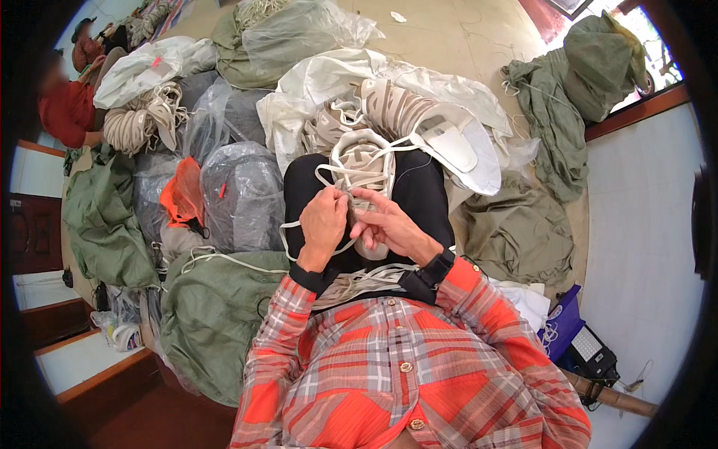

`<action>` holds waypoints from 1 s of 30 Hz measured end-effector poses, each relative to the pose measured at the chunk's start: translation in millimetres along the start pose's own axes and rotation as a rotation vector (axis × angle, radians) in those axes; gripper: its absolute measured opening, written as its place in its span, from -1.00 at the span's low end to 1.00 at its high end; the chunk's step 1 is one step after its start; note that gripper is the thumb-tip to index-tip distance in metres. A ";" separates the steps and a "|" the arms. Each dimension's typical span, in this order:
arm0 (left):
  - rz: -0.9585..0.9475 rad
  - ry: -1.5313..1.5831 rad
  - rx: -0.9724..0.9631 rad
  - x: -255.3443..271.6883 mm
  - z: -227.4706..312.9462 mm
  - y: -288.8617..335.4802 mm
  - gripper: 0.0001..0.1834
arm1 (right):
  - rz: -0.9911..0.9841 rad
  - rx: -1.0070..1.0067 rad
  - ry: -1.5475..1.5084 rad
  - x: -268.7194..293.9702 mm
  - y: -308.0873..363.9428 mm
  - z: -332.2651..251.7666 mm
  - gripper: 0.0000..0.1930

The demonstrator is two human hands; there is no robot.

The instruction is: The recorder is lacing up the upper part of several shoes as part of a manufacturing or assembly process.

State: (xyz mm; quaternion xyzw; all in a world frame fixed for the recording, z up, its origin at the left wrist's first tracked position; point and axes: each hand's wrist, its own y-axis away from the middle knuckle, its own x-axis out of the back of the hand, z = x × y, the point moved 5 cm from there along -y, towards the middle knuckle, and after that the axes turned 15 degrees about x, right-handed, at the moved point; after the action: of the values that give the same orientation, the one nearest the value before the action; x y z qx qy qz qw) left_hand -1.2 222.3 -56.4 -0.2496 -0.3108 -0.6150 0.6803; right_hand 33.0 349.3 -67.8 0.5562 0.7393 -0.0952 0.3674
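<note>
Head view: left hand and right hand both pinch white lace of beige shoe upper on lap

My left hand and right hand meet over my lap, both on a shoe upper that lies on my knees. Laces trail from it across my lap toward my shirt. Beyond the upper, more uppers lie on a sheet. Left of my legs stand plastic bags, with a sack nearer me. Right of my legs cloth lies on the floor. A person sits far left.
</note>
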 end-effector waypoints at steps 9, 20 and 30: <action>-0.038 -0.129 0.250 -1.7 -5.1 -7.5 -0.81 | -0.340 0.542 1.358 12.3 -45.5 -35.0 -0.76; 0.109 -0.080 -0.189 10.5 19.8 12.9 -0.77 | 0.175 0.946 1.893 7.4 -13.2 -125.9 -0.95; -0.392 0.093 -0.042 -20.4 22.5 -8.8 -0.82 | 0.011 0.566 -0.131 6.4 -19.9 -133.9 -0.86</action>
State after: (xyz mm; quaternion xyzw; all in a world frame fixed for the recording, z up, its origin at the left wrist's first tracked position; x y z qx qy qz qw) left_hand -13.6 251.3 -56.4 -0.1697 -0.3088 -0.7529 0.5558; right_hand -44.0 420.5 18.0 0.6335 0.6549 -0.3314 0.2451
